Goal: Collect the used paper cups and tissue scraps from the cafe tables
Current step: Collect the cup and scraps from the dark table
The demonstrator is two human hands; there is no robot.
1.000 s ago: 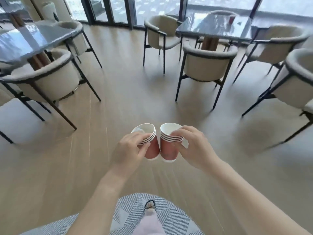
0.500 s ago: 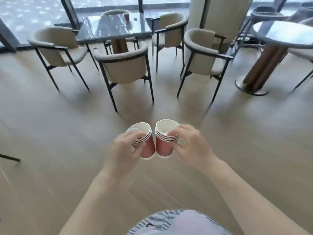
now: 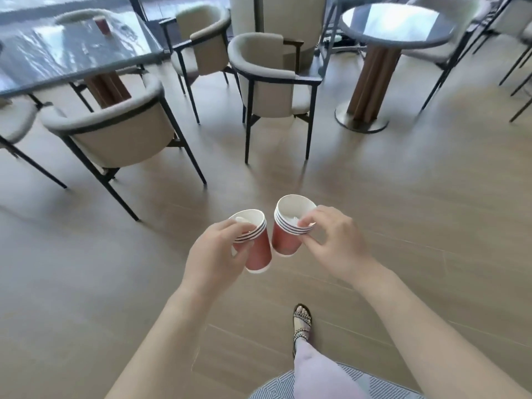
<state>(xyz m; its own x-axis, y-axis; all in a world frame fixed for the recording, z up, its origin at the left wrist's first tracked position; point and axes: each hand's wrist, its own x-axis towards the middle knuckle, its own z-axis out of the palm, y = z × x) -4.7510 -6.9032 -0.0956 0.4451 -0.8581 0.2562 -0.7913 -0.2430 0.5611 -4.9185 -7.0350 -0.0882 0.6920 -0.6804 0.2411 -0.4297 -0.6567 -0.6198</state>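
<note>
Head-worn wide-angle view, facing forward and down, left hand (image 3: pixel 213 254) and right hand (image 3: pixel 336 243) close below (round table (image 3: pixel 397 24) farther ahead)

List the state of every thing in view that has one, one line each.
Left cup stack, nested, tilted, white scrap inside, gripped by the left hand.
Right cup stack, nested, tilted, pinched at the rim by the right hand.
Lone red cup, upright on the rectangular table, uncollected.

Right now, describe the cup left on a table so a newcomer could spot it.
Find the glossy rectangular table at far left. A single red cup stands near its far edge, the only cup on any table, not stacked or held.
</note>
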